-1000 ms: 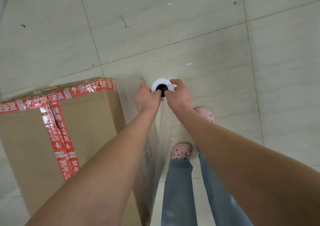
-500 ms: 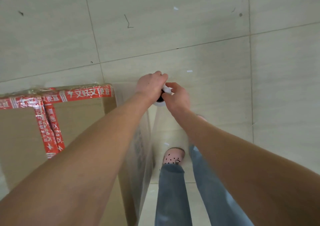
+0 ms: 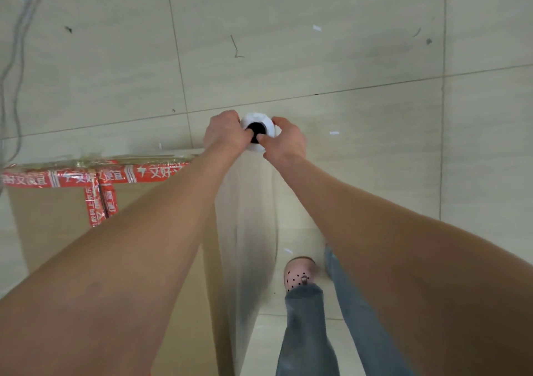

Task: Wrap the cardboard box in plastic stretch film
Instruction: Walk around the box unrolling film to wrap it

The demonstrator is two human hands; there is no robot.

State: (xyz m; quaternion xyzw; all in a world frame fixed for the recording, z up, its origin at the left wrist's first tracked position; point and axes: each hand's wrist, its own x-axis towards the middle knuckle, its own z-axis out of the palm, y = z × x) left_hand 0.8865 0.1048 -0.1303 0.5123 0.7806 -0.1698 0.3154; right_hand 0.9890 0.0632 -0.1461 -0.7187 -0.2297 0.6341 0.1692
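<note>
Head view, looking straight down. Both arms reach forward and meet on the top end of the roll (image 3: 266, 125), which stands upright out in front, white with a dark core hole in the middle. The left hand (image 3: 223, 133) grasps it from the left, fingers curled round the rim and the thumb lying at the edge of the hole. The right hand (image 3: 285, 142) does the same from the right, fingers wrapped over the far side and the thumb tip pressed into the hole. So both hands are clamped on that roll.

From the roll a sheet of clear film (image 3: 248, 220) hangs down and runs back toward the person, hazy and streaky, lying along the right side of the box (image 3: 52, 240). The box is the big brown cardboard one on the floor (image 3: 331, 58), filling the lower left, partly hidden under the left forearm. Its near right corner sits just below the left hand. Red tape (image 3: 69, 178) with white print runs along its far top edge, another strip crossing down the lid, and shiny film already covers that edge.

Right of the film there's a pink clog (image 3: 298, 276) with dark dots and blue jeans (image 3: 305, 332). A grey cable (image 3: 14, 58) loops over the tiles at far left.
</note>
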